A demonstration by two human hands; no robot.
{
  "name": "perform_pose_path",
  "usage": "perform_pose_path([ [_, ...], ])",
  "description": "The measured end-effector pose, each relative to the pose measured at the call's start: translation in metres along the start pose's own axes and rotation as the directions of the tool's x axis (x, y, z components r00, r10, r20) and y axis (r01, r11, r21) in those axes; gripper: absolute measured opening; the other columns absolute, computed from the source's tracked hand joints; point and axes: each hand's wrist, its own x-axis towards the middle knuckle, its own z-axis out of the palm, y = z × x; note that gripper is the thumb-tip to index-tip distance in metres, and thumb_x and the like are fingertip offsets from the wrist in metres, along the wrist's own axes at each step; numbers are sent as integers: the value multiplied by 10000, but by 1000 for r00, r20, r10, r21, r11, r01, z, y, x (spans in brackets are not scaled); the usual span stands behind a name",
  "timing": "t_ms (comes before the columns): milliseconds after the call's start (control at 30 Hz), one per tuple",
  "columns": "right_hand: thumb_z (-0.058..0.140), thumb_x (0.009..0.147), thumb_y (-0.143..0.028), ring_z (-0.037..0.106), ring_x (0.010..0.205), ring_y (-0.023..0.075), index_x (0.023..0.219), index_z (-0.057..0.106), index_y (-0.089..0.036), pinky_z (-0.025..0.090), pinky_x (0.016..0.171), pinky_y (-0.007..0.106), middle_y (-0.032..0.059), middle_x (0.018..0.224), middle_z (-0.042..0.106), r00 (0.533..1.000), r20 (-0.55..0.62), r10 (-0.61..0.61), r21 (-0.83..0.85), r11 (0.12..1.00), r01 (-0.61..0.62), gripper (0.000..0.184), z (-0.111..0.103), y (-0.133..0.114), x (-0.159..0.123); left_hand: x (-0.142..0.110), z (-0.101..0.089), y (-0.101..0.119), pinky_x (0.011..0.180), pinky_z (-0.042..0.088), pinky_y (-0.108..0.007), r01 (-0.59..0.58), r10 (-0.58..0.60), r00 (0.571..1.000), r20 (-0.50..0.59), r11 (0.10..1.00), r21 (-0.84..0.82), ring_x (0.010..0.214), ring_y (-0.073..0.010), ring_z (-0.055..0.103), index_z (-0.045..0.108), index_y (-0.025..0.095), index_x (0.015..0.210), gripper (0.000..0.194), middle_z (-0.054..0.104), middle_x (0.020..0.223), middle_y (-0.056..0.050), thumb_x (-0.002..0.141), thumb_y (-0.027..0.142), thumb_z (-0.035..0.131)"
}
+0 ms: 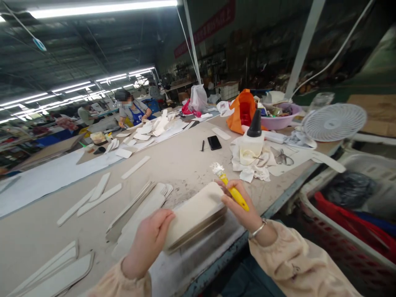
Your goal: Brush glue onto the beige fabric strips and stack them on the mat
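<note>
A stack of pale, round-cornered flat pieces [193, 214] lies near the table's front edge. My left hand [151, 235] is closed on the stack's left end, fingers partly hidden. In my right hand [239, 202] is a yellow-handled brush [235, 194], its bristles coated white and pointing up and away. Some fingers of that hand reach the stack's right end. Left of the stack, more pale pieces [145, 206] lie in a leaning pile. A white glue bottle [251, 144] with a black cone top stands beyond my right hand, on crumpled paper.
A phone [214, 142], scissors [283, 157], an orange bag [239, 113], a pink basin [281, 117] and a white fan [334, 122] are on the table. A basket [346, 222] stands at the right. Loose strips [99, 187] lie left; a co-worker [133, 109] is at the far side.
</note>
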Motion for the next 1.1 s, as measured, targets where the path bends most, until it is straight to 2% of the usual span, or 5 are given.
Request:
perform_pose_path([
  [200, 689, 776, -418, 420, 502, 110, 832, 439, -241, 352, 474, 227, -85, 586, 421, 964, -266, -6, -291, 954, -74, 311, 0, 4, 5, 12, 6, 1, 783, 485, -290, 203, -131, 965, 227, 921, -332, 856, -195, 629, 683, 213, 938, 190, 705, 904, -22, 829, 319, 571],
  [300, 724, 739, -434, 361, 478, 111, 841, 442, -248, 301, 453, 233, -96, 564, 354, 940, -340, -24, -289, 954, -80, 353, -5, 9, 10, 4, -3, -16, 723, 509, -284, 379, -200, 911, 361, 750, -542, 834, -181, 621, 639, 175, 1056, 322, 676, 920, -33, 756, 292, 636],
  [433, 738, 727, -449, 388, 520, 128, 871, 475, -252, 332, 497, 258, -65, 642, 410, 957, -282, -72, -363, 931, -37, 359, -6, 15, 13, -9, -3, -31, 612, 482, -247, 508, -390, 860, 328, 596, -622, 654, -118, 589, 597, 148, 1002, 328, 621, 764, 9, 721, 304, 659],
  [733, 681, 780, -444, 446, 485, 124, 888, 502, -248, 352, 507, 246, -72, 595, 460, 992, -105, -67, -554, 833, -2, 286, 2, 26, 6, -19, 11, -39, 489, 418, -231, 602, -573, 785, 235, 615, -510, 495, -109, 547, 482, 184, 933, 368, 543, 556, 90, 628, 302, 649],
  [1100, 638, 817, -451, 521, 523, 137, 920, 508, -242, 387, 544, 251, -44, 667, 555, 996, -2, -90, -696, 715, 63, 266, 1, 37, 3, -24, 19, -53, 489, 427, -241, 624, -580, 779, 237, 681, -383, 480, -124, 546, 527, 161, 991, 389, 587, 540, 77, 623, 253, 616],
])
